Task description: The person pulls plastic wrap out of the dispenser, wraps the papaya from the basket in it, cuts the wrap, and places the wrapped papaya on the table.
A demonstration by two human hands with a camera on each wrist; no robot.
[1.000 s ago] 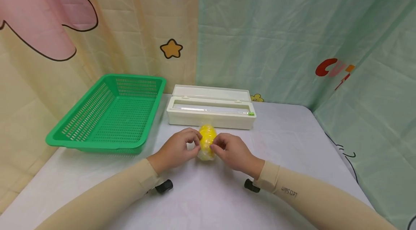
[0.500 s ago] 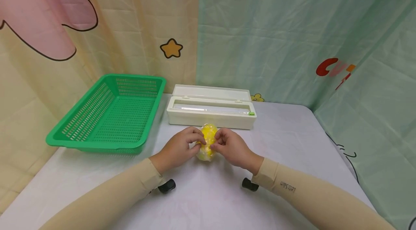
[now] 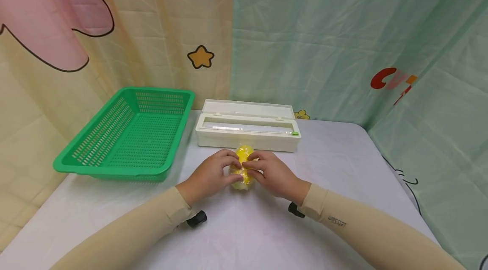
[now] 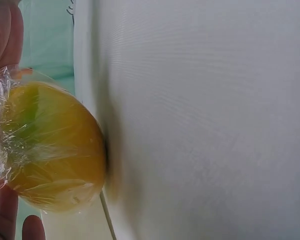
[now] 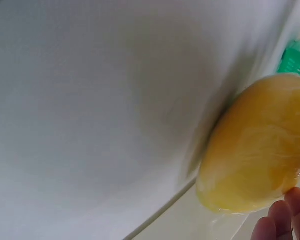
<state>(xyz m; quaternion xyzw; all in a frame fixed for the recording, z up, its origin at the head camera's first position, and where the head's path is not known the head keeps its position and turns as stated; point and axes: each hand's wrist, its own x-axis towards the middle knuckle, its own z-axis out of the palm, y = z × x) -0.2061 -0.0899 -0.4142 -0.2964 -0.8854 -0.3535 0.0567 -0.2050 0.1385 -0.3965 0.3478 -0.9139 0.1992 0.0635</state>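
A yellow oval fruit (image 3: 244, 150) with a greenish patch sits on the table in front of the white box, wrapped in clear cling film (image 4: 1, 142). My left hand (image 3: 210, 173) holds its left side, thumb near and fingers curved over the top. From the right, my right hand (image 3: 277, 175) grips it, its thumb and fingertips close to the left ones. In the left wrist view the film is bunched and wrinkled on the upper side of the fruit, between the fingers (image 4: 5, 212). Smooth film covers the side seen in the right wrist view, with fingertips (image 5: 281, 215) at its edge.
Just behind the fruit stands a long white cling film box (image 3: 245, 140), its lid (image 3: 248, 109) raised and a small green piece at its right end. A green plastic basket (image 3: 176, 143) is at the left. Printed curtains hang behind the white-covered table (image 3: 328, 155).
My fingers have shifted slightly inward over the top of the fruit, the right fingers reaching farther left and spreading from the thumb. The fruit, box and basket stay in place.
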